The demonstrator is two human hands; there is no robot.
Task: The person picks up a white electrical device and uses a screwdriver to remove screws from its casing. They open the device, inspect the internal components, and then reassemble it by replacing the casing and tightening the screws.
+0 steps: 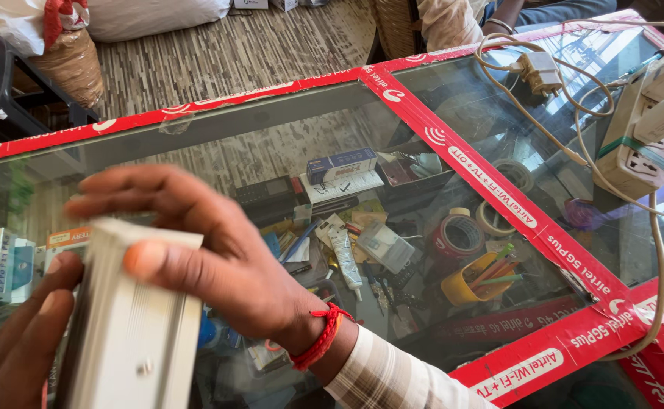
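Pale grey ridged metal block [131, 326], one screw on face; right hand [210, 257] curled over its top, left hand [14, 341] flat against its side, both gripping

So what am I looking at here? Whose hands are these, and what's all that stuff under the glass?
The picture comes from a camera worn on a person's head, looking down, so you see their own two hands. The right hand, with a red thread bracelet on the wrist, and the left hand both grip a pale metal block. Below is a glass counter edged with red tape. Under the glass lie small boxes, rolls of tape and a yellow cup of pens. On top, at the right, sits a white power strip with cables. Another person's sleeve shows at the top.
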